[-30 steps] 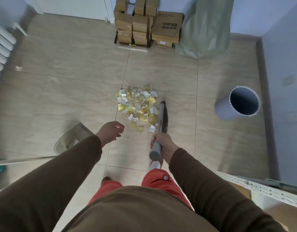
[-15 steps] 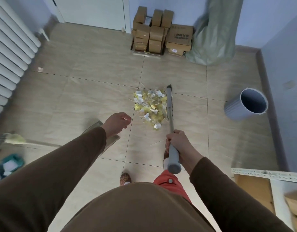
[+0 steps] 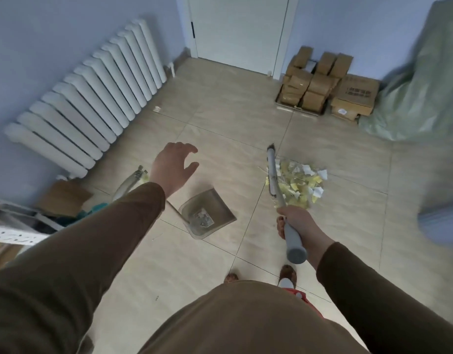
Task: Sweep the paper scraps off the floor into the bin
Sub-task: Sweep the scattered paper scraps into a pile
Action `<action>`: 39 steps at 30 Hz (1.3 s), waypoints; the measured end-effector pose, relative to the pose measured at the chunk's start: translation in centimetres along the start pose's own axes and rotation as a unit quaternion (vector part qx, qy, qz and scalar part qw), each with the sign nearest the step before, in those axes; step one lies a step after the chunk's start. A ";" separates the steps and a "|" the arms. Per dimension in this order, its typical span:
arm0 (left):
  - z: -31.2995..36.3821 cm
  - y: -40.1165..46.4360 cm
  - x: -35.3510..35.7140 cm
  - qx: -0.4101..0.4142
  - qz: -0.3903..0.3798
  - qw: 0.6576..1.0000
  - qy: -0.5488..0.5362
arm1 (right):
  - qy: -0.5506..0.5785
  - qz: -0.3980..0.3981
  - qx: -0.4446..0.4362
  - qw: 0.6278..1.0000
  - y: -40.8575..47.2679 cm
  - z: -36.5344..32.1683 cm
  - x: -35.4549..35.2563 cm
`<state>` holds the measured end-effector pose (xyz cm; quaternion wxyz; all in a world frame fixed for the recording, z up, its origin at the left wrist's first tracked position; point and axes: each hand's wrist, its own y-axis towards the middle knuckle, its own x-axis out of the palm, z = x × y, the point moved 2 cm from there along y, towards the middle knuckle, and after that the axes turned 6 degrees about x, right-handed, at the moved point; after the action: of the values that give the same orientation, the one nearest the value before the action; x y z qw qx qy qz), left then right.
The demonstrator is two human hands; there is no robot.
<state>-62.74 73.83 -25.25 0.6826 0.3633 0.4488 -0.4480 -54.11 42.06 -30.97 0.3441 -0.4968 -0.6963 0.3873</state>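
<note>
Single head view, worn high, aimed forward and steeply down. Floor [image 3: 220, 103] seen from standing height, out to door [image 3: 238, 31] and radiator [image 3: 92, 98]. No second view given.

Brown sleeves [image 3: 97, 241], red trousers [image 3: 300, 297]

Floor [image 3: 220, 103]: lying tiled, beige.
Scraps [image 3: 297, 185]: sitting piled at 1 o'clock.
Dustpan [image 3: 207, 213]: resting at centre.
Boxes [image 3: 322, 90]: standing at 1 o'clock, far.

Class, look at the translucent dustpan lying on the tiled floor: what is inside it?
Inside the translucent dustpan a small cluster of pale paper bits lies near its back wall. Its handle runs left under the brown sleeve, so that stretch is hidden.
</note>
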 end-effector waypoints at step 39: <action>11.8 3.4 7.2 -0.217 -0.339 0.872 -0.279 | -0.002 0.118 -0.098 0.988 -2.9 -3.8 -12.8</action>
<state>-54.74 62.35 -27.77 0.6473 -0.1079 0.4214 -0.6259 -48.63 29.97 -27.91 0.2440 -0.6063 -0.6680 0.3559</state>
